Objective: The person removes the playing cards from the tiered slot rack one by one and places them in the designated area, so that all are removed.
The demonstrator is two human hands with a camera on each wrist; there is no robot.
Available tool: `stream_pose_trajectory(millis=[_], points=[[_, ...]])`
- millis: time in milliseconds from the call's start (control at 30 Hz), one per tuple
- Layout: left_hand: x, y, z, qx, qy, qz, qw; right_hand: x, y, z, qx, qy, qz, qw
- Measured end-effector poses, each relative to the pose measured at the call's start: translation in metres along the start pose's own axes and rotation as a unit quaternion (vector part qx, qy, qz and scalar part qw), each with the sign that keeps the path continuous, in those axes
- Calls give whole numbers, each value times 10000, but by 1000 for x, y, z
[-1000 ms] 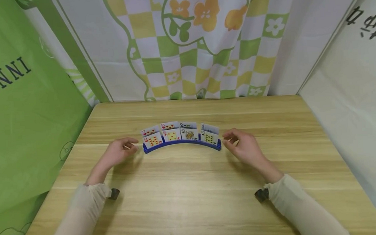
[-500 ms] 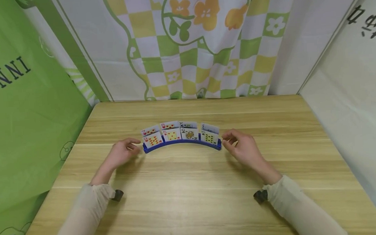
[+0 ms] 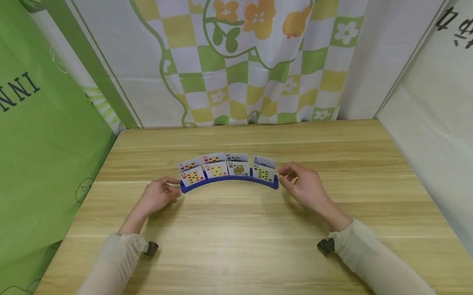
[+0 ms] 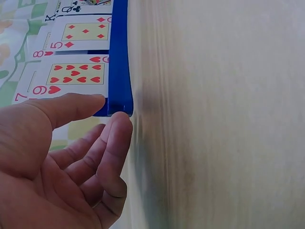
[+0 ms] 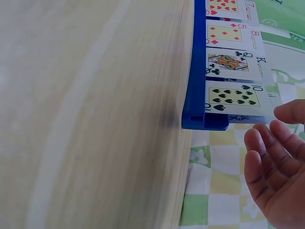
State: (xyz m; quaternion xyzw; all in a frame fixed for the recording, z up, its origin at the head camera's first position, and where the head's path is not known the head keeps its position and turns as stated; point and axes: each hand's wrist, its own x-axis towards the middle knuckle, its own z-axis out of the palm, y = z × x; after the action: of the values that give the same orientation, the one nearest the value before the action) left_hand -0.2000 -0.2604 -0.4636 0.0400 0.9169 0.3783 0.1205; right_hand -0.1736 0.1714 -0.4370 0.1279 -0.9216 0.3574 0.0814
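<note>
A curved blue card holder point(image 3: 229, 177) stands on the table with playing cards upright in two rows. Its front row shows the nine of hearts point(image 4: 76, 74), five of diamonds point(image 4: 86, 31), queen of clubs point(image 5: 228, 62) and ten of spades point(image 5: 233, 97). Behind them stand a seven, an eight, a king and a partly covered card. My left hand point(image 3: 159, 196) is at the holder's left end, thumb and index fingertip at its corner, seemingly touching. Beside the right end, my right hand point(image 3: 306, 185) has loosely bent fingers, apart from the holder in the right wrist view.
The wooden table point(image 3: 234, 254) reaches back to a checked, flowered curtain point(image 3: 253, 75). Green cloth point(image 3: 39, 131) hangs on the left and pale cloth point(image 3: 431, 110) on the right. A small black device sits at each sleeve cuff.
My left hand has moved right, up to the holder's left end. My right hand has shifted slightly left toward the other end. The holder and cards have stayed in place.
</note>
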Motion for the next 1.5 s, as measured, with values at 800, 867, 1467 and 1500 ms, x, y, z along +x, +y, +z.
stream_pose_trajectory(millis=[800, 867, 1467, 1500], points=[[3, 2, 8, -160, 49, -80, 9998, 7, -6, 10, -294, 138, -187, 9993], [4, 1, 9, -206, 57, -93, 9997, 8, -5, 11, -321, 150, -218, 9991], [8, -3, 13, -339, 116, -22, 9994, 8, -8, 14, -500, 238, -391, 9977], [7, -3, 13, -343, 119, 1, 9993, 8, -8, 14, -515, 260, -424, 9974]])
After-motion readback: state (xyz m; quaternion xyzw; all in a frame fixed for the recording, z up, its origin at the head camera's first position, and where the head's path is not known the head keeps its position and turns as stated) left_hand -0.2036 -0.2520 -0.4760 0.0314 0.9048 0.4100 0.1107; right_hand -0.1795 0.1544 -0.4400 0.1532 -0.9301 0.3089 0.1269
